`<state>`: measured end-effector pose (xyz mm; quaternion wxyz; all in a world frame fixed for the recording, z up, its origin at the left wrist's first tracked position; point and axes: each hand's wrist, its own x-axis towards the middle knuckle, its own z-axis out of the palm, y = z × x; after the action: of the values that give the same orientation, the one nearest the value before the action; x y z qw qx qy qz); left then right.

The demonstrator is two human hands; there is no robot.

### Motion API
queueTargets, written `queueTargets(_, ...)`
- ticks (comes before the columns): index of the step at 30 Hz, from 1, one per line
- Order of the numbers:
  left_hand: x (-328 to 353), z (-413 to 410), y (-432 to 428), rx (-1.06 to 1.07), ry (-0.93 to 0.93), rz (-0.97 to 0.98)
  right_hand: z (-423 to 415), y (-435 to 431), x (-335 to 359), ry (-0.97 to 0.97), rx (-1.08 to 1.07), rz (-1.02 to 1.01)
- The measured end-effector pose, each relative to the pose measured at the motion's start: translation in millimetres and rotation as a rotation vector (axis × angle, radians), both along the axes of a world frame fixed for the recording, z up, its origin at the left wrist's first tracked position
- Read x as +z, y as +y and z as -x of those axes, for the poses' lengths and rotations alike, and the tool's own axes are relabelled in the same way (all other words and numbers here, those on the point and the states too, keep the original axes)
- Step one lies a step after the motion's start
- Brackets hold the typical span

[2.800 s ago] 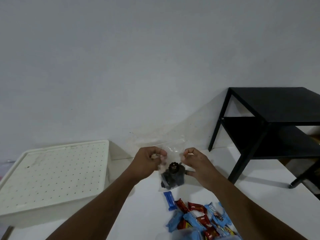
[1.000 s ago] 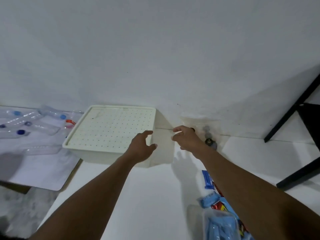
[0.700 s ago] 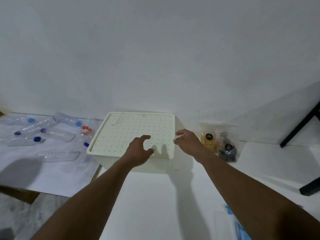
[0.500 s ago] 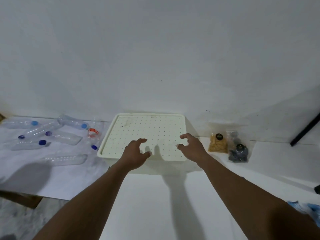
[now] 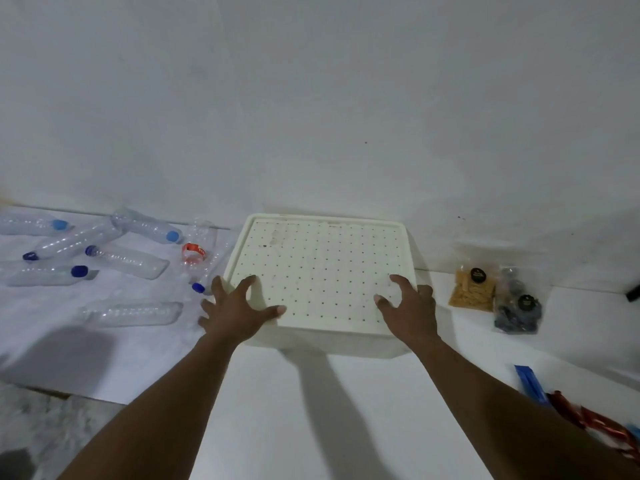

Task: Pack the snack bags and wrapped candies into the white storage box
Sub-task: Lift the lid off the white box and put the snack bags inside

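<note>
The white storage box [image 5: 322, 341] stands against the wall with its perforated lid [image 5: 322, 271] on. My left hand [image 5: 235, 310] lies spread over the lid's front left corner, my right hand [image 5: 408, 306] over its front right corner, fingers apart. Two clear snack bags lean at the wall right of the box: a yellow-filled bag [image 5: 472, 289] and a dark-filled bag [image 5: 517, 306]. A blue wrapped candy [image 5: 530, 382] and red wrapped candies [image 5: 595, 420] lie at the right edge, partly behind my right arm.
Several empty clear plastic bottles [image 5: 104, 251] with blue caps lie on a white sheet [image 5: 86, 348] left of the box. A white wall stands directly behind everything. A dark table foot [image 5: 633, 292] shows at the far right.
I put the dark snack bag down by the wall, then my view swung left. Both hands moved apart to the lid's front corners.
</note>
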<state>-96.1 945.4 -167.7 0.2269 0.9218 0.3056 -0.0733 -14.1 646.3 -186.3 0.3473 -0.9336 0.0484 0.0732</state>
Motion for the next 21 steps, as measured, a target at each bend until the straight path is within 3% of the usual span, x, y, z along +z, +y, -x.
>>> queueTargets(7, -3, -5, 4, 0.011, -0.049, -0.04, -3, 5, -11, -0.124, -0.049, 0.101)
queueTargets(21, 51, 17, -20, 0.041, -0.314, -0.049, 11, -21, 35, -0.351, -0.134, 0.011)
